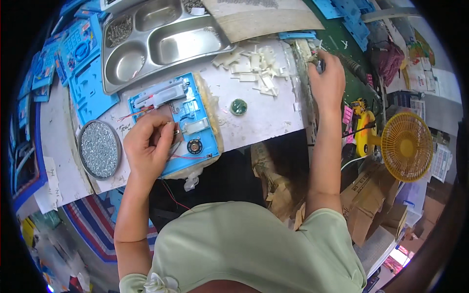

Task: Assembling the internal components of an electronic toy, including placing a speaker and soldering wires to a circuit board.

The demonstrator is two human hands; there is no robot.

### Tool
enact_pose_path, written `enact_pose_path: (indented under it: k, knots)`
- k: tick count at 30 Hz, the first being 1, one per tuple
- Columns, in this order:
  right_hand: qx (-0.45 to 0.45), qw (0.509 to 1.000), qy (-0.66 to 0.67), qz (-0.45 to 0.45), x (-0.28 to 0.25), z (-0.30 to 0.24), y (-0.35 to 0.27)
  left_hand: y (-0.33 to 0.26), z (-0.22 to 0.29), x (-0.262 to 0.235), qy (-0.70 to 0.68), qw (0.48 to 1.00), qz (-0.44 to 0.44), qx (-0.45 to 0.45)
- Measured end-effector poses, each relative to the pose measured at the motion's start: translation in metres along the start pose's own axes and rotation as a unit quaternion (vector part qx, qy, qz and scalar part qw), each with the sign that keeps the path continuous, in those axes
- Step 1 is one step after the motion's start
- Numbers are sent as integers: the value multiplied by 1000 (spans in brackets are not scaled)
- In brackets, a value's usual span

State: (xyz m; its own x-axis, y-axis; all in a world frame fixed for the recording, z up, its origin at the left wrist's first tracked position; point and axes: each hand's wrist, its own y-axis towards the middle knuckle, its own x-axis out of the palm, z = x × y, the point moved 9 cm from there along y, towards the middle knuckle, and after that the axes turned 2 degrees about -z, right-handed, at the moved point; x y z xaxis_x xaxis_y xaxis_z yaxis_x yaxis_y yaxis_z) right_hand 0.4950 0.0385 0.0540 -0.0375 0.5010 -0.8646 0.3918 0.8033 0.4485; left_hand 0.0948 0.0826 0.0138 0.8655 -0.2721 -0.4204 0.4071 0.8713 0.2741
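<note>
A blue plastic casing [207, 134] lies open on a padded cloth at the table's front edge. It carries a grey plastic compartment [161, 95], a small round black speaker [194, 146] and thin red wires. My left hand [150, 141] is over the casing's left side, thumb and fingers pinched together; a small metallic bit shows by the fingertips, but what they grip is mostly hidden. Out at the table's right side, my right hand [327, 80] has its fingers curled beside a small dark object [320, 66]. Whether it holds that object is unclear.
A round dish of small screws [99, 149] stands left of the casing. Behind are a steel compartment tray [183, 41] and loose white plastic pieces [256, 68]. A small green-topped round item [238, 107] lies mid-table. Blue casings [80, 46] pile up left; a yellow fan [406, 146] stands right.
</note>
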Motion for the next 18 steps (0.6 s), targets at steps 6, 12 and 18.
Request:
enact_pose_path:
  k: [6, 12, 18]
  knots:
    - [-1, 995, -66, -79, 26, 19, 18, 2, 2, -4, 9, 1000, 12, 26]
    - [-228, 925, 283, -108, -27, -165, -40, 43, 63, 27, 7, 992, -121, -35]
    - [-165, 825, 481, -248, -33, -182, -63, 51, 53, 62, -108, 918, -359, -129]
